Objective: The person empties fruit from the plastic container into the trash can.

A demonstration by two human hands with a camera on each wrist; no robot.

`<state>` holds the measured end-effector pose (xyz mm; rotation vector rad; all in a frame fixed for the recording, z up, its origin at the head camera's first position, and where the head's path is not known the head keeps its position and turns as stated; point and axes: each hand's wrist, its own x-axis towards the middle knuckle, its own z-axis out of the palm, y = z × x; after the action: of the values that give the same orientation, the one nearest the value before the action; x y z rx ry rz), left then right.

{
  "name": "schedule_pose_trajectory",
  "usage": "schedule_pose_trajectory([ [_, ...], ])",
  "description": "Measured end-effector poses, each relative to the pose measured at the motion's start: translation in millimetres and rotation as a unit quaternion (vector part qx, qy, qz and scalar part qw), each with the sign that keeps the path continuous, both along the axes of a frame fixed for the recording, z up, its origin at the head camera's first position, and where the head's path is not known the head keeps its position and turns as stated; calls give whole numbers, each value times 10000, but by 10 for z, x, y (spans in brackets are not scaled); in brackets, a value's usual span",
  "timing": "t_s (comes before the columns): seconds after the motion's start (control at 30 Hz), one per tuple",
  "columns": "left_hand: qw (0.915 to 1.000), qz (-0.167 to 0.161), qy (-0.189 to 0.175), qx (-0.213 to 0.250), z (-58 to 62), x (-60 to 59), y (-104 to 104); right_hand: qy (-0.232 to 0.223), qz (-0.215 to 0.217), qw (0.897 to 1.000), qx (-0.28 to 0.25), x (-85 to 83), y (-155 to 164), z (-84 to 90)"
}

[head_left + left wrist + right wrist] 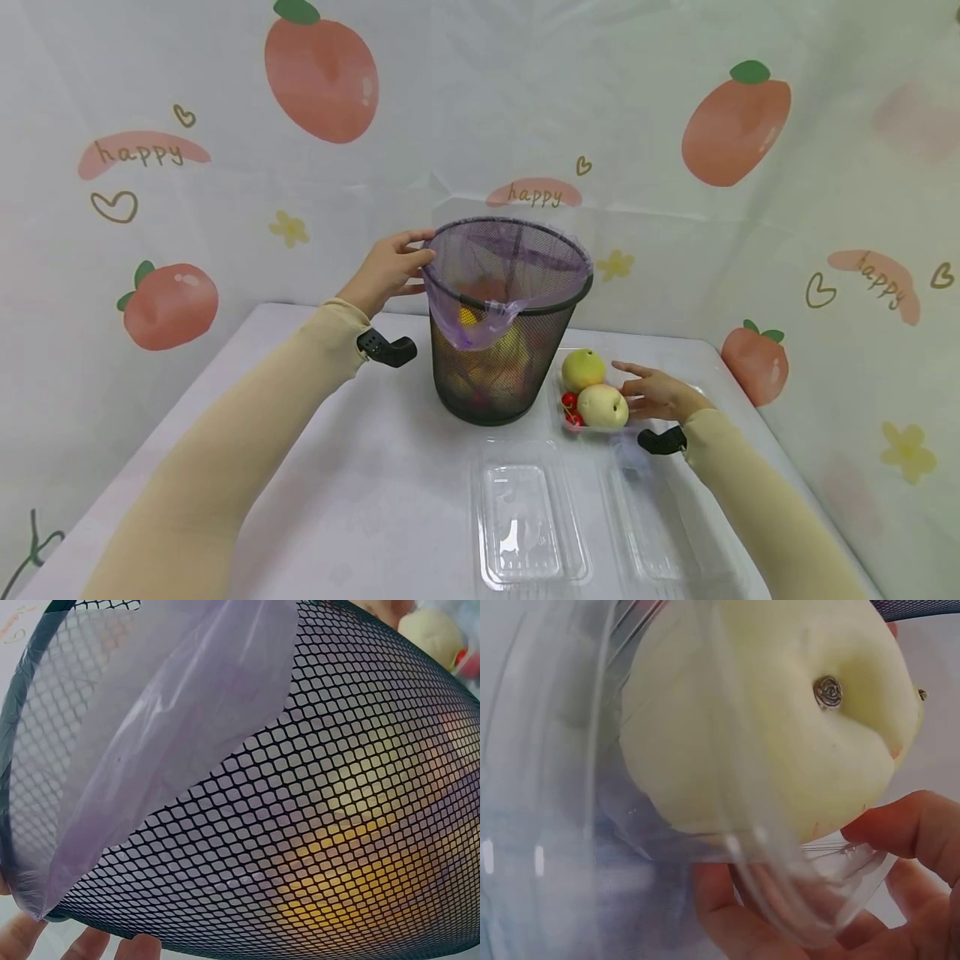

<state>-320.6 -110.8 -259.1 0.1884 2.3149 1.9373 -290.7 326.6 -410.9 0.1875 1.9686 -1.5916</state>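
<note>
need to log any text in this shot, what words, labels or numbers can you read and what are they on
"happy" on a pink patch of the backdrop, upper left.
"happy" on a pink patch behind the mesh basket, centre.
"happy" on a pink patch at the right, tilted and fainter.
No readable text on the basket, the purple liner bag, the fruit, the clear trays or the black wrist mounts.
</note>
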Motion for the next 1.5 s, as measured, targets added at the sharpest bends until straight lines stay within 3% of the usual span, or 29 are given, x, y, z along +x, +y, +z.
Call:
schedule_pose_trajectory([
  [0.37,10000,24,-9,-27,3,-15,-1,-74,57,9999,111,16,42,44],
  [0.87,10000,-9,53,-60,0,-11,-5,-55,-64,9982,-592,77,125,70],
  [1.27,9999,-85,33,-56,-7,-6,-8,-183,-554,9859,-1571,150,203,19],
  [1.5,9999,-73,30,-84,-3,-4,-10,19,-565,9833,-1728,192,268,67],
])
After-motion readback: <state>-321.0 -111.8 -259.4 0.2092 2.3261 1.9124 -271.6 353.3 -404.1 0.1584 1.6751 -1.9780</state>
